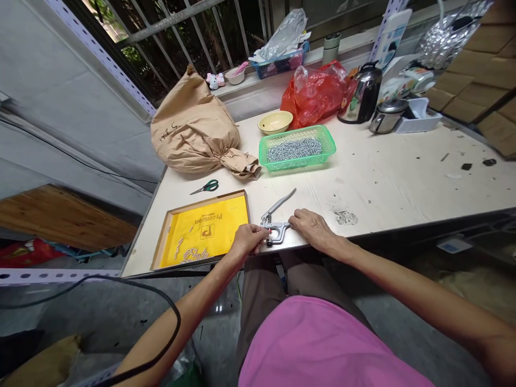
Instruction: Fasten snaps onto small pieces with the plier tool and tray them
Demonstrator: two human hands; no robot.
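Hand-press pliers (277, 232) of grey metal lie at the table's front edge, their long lever arm (282, 203) raised towards the back. My left hand (246, 240) is closed in a pinch at the jaw end, by the spring and a small red spot; what sits between the fingertips is too small to make out. My right hand (312, 228) is closed on the right end of the pliers' body, thumb and fingers together. To the left of my left hand is a shallow tray (247, 204) lined with a yellow printed sheet (226, 215). Small pale rod-shaped pieces (195, 255) lie on it.
A green basket (296, 166) holds many small silvery metal pieces. Green-handled scissors (210, 185) lie behind the tray. Further back are a brown paper sack (193, 129), a cream bowl (275, 122), a red plastic bag (314, 94) and a steel jug (365, 94). A black cable (177, 317) crosses my left arm.
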